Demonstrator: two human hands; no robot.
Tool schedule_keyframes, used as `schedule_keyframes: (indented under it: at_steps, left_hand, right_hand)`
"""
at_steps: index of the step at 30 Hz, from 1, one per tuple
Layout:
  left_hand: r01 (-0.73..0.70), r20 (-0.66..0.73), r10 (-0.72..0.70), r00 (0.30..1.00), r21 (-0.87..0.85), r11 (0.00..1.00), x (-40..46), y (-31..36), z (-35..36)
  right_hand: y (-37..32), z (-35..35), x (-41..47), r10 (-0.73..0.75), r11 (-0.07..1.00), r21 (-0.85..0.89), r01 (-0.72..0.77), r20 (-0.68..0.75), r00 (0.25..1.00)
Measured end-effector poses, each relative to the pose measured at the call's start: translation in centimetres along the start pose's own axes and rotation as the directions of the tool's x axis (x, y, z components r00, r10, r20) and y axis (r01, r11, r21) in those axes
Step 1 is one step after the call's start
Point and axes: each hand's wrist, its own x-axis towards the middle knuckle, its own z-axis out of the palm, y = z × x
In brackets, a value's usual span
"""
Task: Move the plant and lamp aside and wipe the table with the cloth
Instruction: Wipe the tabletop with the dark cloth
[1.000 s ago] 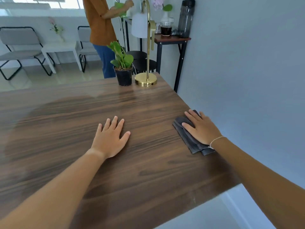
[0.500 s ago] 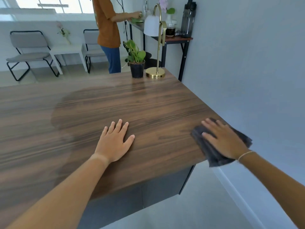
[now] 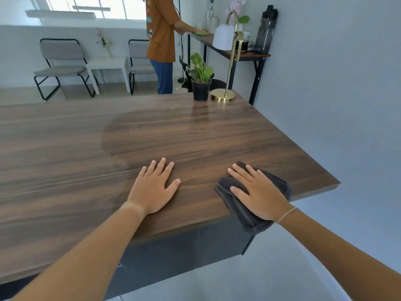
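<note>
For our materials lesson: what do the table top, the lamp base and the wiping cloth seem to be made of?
Table top: wood or wood-look laminate, dark grain, slight sheen.
Lamp base: probably metal, polished gold, bright reflections.
Cloth: soft dark grey fabric, fuzzy edge, folds under the right hand.

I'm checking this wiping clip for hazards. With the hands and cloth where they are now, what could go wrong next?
The cloth hangs partly over the near edge of the table under the flat right hand; with no grip on it, another stroke toward the edge could drop it. The plant and lamp stand close together at the far corner; wiping up there could knock the tall lamp over.
</note>
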Motion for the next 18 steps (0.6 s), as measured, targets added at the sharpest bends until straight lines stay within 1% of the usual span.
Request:
schedule_keyframes:
  at_steps: [1, 2, 4, 6, 7, 8, 9, 11, 13, 15, 17, 18]
  left_hand:
    - [0.007, -0.008, -0.007, 1.0, -0.003, 1.0, -0.2, -0.4, -0.1]
    - [0.015, -0.013, -0.015, 1.0, -0.008, 1.0, -0.4, -0.8, -0.2]
    - [0.036, -0.026, -0.037, 0.999, -0.017, 0.999, -0.9, -1.7, -0.3]
    - [0.058, -0.044, -0.059, 0.997, -0.024, 0.998, -1.4, -2.7, -0.4]
    - [0.067, -0.051, -0.069, 0.996, -0.03, 0.997, -1.5, -3.0, -0.4]
    - [0.077, -0.058, -0.079, 0.995, -0.034, 0.996, -1.5, -3.4, -0.4]
    - [0.085, -0.065, -0.087, 0.994, -0.035, 0.996, -1.4, -3.6, -0.4]
    - [0.095, -0.072, -0.096, 0.993, -0.029, 0.995, -1.2, -3.8, -0.4]
    - [0.099, -0.062, -0.1, 0.993, -0.014, 0.995, -0.9, -3.9, -0.5]
    - [0.107, -0.051, -0.107, 0.993, -0.006, 0.994, -0.2, -4.1, -0.8]
    - [0.112, -0.045, -0.112, 0.993, -0.006, 0.994, 1.0, -4.5, -1.1]
    - [0.116, -0.041, -0.116, 0.992, -0.003, 0.993, 1.6, -4.7, -1.2]
  right_hand:
    - [1.4, -0.2, -0.2, 0.028, 1.0, -0.007, -0.028, 0.001, 1.0]
    - [2.9, -0.5, 0.2, 0.088, 0.996, -0.008, -0.087, 0.008, 0.996]
    - [4.8, -0.9, 2.5, 0.247, 0.969, -0.023, -0.246, 0.037, 0.968]
    - [4.2, -1.0, 6.2, 0.354, 0.935, -0.029, -0.353, 0.028, 0.935]
    - [3.0, -0.7, 8.1, 0.375, 0.927, -0.01, -0.375, 0.02, 0.927]
    - [1.3, -0.4, 10.0, 0.366, 0.931, 0.016, -0.366, 0.02, 0.931]
    - [-0.8, 0.0, 11.4, 0.324, 0.945, 0.038, -0.325, 0.031, 0.946]
    - [-5.0, 0.7, 12.2, 0.171, 0.983, 0.061, -0.175, 0.06, 0.983]
    - [-7.4, 1.1, 10.7, 0.018, 0.997, 0.071, -0.023, 0.071, 0.997]
    - [-7.1, 1.0, 8.8, -0.069, 0.996, 0.069, 0.065, 0.056, 0.996]
    - [-5.2, 0.5, 8.2, -0.087, 0.994, 0.071, 0.083, 0.057, 0.995]
    - [-4.0, 0.3, 8.5, -0.069, 0.996, 0.062, 0.065, 0.067, 0.995]
